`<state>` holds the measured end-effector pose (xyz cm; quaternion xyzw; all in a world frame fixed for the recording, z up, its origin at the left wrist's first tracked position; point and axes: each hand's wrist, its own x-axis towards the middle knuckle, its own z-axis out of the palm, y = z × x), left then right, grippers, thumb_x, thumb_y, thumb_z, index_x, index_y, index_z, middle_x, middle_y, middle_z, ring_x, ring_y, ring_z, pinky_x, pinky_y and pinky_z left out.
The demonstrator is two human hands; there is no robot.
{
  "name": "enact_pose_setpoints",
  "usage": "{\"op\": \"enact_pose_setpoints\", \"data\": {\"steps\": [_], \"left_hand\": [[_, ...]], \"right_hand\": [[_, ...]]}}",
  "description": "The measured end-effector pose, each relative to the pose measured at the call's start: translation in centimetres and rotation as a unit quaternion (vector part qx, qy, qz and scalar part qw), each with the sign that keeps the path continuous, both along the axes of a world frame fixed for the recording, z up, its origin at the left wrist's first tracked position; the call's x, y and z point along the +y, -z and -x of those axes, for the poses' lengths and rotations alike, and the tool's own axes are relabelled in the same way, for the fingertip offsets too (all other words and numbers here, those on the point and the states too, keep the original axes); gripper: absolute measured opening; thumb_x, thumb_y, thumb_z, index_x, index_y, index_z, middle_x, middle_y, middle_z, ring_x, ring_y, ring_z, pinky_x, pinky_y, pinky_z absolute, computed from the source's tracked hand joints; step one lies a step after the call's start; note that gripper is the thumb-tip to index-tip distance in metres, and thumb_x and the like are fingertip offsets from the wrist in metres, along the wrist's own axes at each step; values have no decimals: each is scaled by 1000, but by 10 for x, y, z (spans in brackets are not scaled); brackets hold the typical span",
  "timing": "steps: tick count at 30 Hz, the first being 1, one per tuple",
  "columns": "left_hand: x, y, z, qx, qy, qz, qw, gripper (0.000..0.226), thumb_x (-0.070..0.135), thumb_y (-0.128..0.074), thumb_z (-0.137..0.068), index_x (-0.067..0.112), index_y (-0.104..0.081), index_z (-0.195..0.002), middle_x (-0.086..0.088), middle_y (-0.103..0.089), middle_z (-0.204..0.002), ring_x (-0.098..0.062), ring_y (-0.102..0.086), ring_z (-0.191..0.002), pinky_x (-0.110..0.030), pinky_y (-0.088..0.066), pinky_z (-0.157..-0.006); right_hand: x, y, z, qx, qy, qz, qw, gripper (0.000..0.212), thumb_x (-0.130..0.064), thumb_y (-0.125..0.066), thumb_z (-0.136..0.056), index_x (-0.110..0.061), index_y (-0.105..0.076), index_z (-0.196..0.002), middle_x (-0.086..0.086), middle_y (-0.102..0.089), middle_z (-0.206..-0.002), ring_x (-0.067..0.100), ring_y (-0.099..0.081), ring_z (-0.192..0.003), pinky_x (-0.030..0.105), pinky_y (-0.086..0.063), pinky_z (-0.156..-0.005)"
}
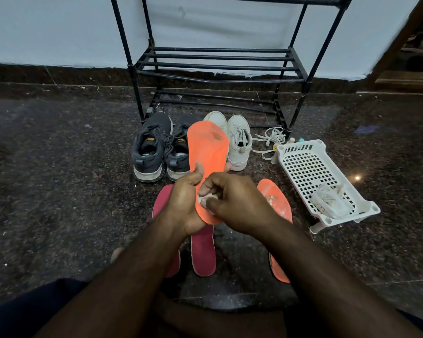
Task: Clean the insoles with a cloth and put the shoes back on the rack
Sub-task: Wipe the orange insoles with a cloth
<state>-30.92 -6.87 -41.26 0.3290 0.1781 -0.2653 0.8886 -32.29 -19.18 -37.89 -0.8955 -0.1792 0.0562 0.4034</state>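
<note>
- nearest in, two red insoles (203,254) lie on the dark floor (59,191) under the forearms, side by side, waiting or finished, can't tell which.
- to the right, a second orange insole (277,211) lies flat on the floor with pale smudges showing, so it looks like it needs a wipe.
- now the action: left hand (183,198) grips the raised orange insole (206,152) near its heel, thumb laid across the face, toe pointing away.
- right hand (230,198) is curled tight, pinching a small pale cloth (206,198) against the insole's heel end.
- to do this well, i'd say keep the left grip firm so the foam doesn't flex, and run long strokes from heel up to the toe, where a faint dark mark sits.
- refold the cloth to a clean patch when it greys.
- right of the hands, a white basket (300,152) holds a crumpled pale bundle, a spare cloth maybe.
- further out, grey sneakers (154,147) and white sneakers (238,140) stand on the floor, loose laces (269,140) beside the white pair.
- at the back, the black rack (217,67) stands against the wall, no shoes on the shelves in view.
</note>
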Motion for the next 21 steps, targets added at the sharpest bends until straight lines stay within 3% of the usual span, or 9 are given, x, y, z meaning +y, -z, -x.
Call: {"op": "enact_pose_setpoints", "data": {"steps": [3,5,8,10,12,14,16,21], "left_hand": [[0,1,-1,-6,-4,18,1000,67,56,-43,-97,-1,-76,-109,-17,-60,-103,-28,-57,-96,-38,-41,-87],[0,1,-2,-22,-20,22,999,64,52,-40,-100,-1,-75,-107,-21,-64,-108,-32,-57,-99,-40,-42,-86],[1,-2,-2,-41,-27,15,999,57,51,-40,-100,5,-65,-124,-19,-62,-116,-31,-56,-84,-36,-43,-67],[1,-2,-2,-39,-27,6,999,59,51,-38,-102,5,-70,-121,-21,-65,-117,-32,-57,-91,-37,-43,-70],[1,0,-2,-33,-29,6,999,61,49,-37,-103,3,-77,-110,-22,-68,-117,-35,-51,-112,-42,-40,-93],[3,-1,-1,-27,-26,15,999,63,49,-38,-103,-1,-76,-106,-20,-69,-113,-33,-53,-119,-41,-33,-112],[3,0,-1,-24,-16,22,999,65,50,-38,-103,-3,-76,-100,-20,-70,-105,-32,-64,-105,-40,-39,-108],[-1,-2,1,-12,-9,22,1000,65,50,-37,-103,-1,-77,-95,-17,-72,-96,-28,-72,-87,-39,-54,-88]], "right_hand": [[-10,-9,-4,84,-32,-49,995,19,-3,-76,-77,-20,-70,-83,-2,-71,-76,8,-66,-66,32,-57,-69],[-17,-15,-9,98,13,-152,983,20,-1,-76,-78,-18,-66,-84,5,-66,-76,18,-64,-64,36,-56,-64],[-26,-18,-15,111,71,-255,958,24,5,-71,-82,-15,-60,-89,8,-58,-85,31,-62,-66,38,-57,-60],[-25,-17,-15,72,89,-222,968,26,0,-77,-77,-20,-64,-87,5,-65,-86,31,-67,-68,41,-58,-64],[-21,-16,-12,-16,91,-105,990,19,-13,-82,-75,-23,-71,-87,-2,-70,-87,15,-68,-73,33,-57,-71],[-16,-15,-9,-79,53,-16,995,13,-17,-79,-78,-20,-76,-91,-5,-70,-97,4,-64,-87,27,-51,-83],[-12,-15,-7,-61,5,-5,998,15,-11,-71,-84,-18,-78,-95,-6,-71,-105,3,-63,-98,26,-48,-92],[-3,-5,-3,-130,24,29,991,20,-7,-72,-78,-14,-77,-96,0,-71,-95,16,-64,-93,34,-50,-84]]}}
